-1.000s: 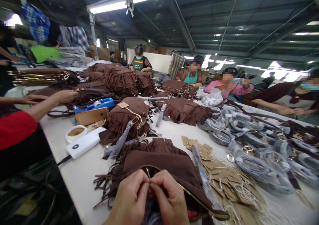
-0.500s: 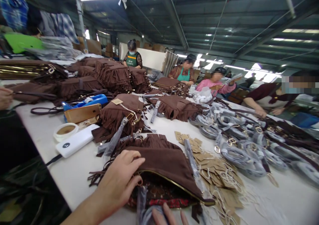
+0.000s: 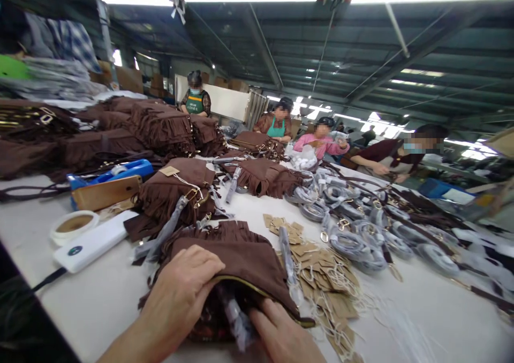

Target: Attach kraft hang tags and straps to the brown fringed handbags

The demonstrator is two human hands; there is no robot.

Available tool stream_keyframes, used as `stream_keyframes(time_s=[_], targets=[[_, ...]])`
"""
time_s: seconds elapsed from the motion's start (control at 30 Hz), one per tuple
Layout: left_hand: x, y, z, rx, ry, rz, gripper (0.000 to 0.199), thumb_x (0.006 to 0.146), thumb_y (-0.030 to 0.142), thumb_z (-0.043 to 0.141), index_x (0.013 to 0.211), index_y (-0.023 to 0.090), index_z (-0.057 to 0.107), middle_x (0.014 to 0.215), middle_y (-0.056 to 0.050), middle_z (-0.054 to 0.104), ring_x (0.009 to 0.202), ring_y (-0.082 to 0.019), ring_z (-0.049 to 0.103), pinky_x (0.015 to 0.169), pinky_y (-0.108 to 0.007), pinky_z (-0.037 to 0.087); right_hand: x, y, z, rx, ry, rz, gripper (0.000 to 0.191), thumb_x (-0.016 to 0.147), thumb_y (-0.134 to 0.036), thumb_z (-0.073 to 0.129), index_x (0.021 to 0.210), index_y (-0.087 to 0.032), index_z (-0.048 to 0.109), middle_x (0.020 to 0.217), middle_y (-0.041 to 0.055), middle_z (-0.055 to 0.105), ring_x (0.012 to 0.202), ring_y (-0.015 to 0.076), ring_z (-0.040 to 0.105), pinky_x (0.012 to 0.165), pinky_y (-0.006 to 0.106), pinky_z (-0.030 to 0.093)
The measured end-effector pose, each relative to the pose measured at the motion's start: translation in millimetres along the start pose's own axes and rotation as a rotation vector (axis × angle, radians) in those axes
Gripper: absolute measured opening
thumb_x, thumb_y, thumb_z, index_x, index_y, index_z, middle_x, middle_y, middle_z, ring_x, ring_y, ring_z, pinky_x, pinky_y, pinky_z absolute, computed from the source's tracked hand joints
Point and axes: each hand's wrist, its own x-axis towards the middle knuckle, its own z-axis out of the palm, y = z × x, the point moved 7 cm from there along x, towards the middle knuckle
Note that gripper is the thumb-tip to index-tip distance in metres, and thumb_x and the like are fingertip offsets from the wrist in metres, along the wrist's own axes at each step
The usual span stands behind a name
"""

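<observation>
A brown fringed bag (image 3: 244, 253) lies in front of me, its gold-zipped mouth open toward me. My left hand (image 3: 182, 285) grips the upper edge of that mouth at the left, fingers on top, and lifts it. My right hand (image 3: 281, 331) reaches into the opening from the right. Its fingertips are hidden inside, so what they hold cannot be seen. Between my hands a strap end in clear plastic wrap (image 3: 236, 317) sticks out of the mouth. Another plastic-wrapped piece (image 3: 288, 261) lies along the bag's right side.
Kraft paper tags (image 3: 321, 277) with white strings lie at right, beyond them plastic-wrapped coiled straps (image 3: 353, 242). At left are a white power bank (image 3: 96, 240), a tape roll (image 3: 74, 226), a phone (image 3: 106, 193) and a blue tape dispenser (image 3: 132, 171). More brown bags (image 3: 160, 130) are piled behind. Several people work beyond.
My right hand has moved from the bag's front edge into its mouth. The wrapped strap coil seen there has gone largely out of sight. The view has turned somewhat to the right.
</observation>
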Motion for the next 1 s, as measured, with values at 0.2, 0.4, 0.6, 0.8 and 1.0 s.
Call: stream_keyframes(time_s=[0.2, 0.4, 0.6, 0.8, 1.0], targets=[[-12, -6, 3.4, -0.065, -0.034, -0.024, 0.02, 0.098, 0.025, 0.049, 0.108, 0.025, 0.066, 0.098, -0.002, 0.07, 0.091, -0.019, 0.061, 0.08, -0.029, 0.05, -1, 1, 5, -0.326, 0.212, 0.13, 0.039, 0.081, -0.004, 0.045, 0.113, -0.019, 0.061, 0.1, 0.0118, 0.07, 0.074, 0.0225, 0.068, 0.059, 0.027, 0.053], [-15, 3, -0.7, -0.038, -0.062, 0.06, 0.022, 0.097, 0.023, 0.05, 0.11, 0.028, 0.067, 0.1, -0.002, 0.073, 0.091, -0.018, 0.063, 0.08, -0.025, 0.052, 9, -6, 14, -0.166, 0.152, 0.146, 0.025, 0.082, -0.004, 0.047, 0.089, -0.024, 0.06, 0.077, 0.0037, 0.063, 0.06, 0.0196, 0.062, 0.052, 0.025, 0.047], [-45, -4, 21.2, 0.077, -0.084, 0.119, 0.032, 0.091, 0.016, 0.05, 0.114, 0.032, 0.065, 0.107, 0.0, 0.073, 0.099, -0.02, 0.062, 0.086, -0.028, 0.048, 19, 15, 24, -0.195, 0.114, 0.319, 0.033, 0.07, 0.006, 0.053, 0.088, -0.018, 0.067, 0.083, 0.0124, 0.071, 0.077, 0.0291, 0.067, 0.076, 0.04, 0.054], [-75, -21, 15.2, 0.069, -0.218, 0.116, 0.034, 0.085, 0.034, 0.062, 0.119, 0.034, 0.065, 0.12, -0.004, 0.071, 0.111, -0.026, 0.061, 0.097, -0.036, 0.047, -17, 41, -8, 0.222, -0.077, 0.25, 0.018, 0.091, -0.016, 0.05, 0.094, -0.025, 0.065, 0.074, -0.0006, 0.069, 0.067, 0.0166, 0.067, 0.06, 0.023, 0.049], [-32, 30, 44.0, 0.024, -0.398, 0.119, 0.016, 0.081, 0.014, 0.063, 0.091, 0.026, 0.067, 0.095, -0.001, 0.073, 0.085, -0.019, 0.064, 0.075, -0.025, 0.049, -18, 108, -30, -0.048, -0.139, 0.227, 0.048, 0.082, 0.005, 0.039, 0.115, -0.017, 0.066, 0.128, 0.0153, 0.062, 0.118, 0.0272, 0.058, 0.095, 0.041, 0.049]])
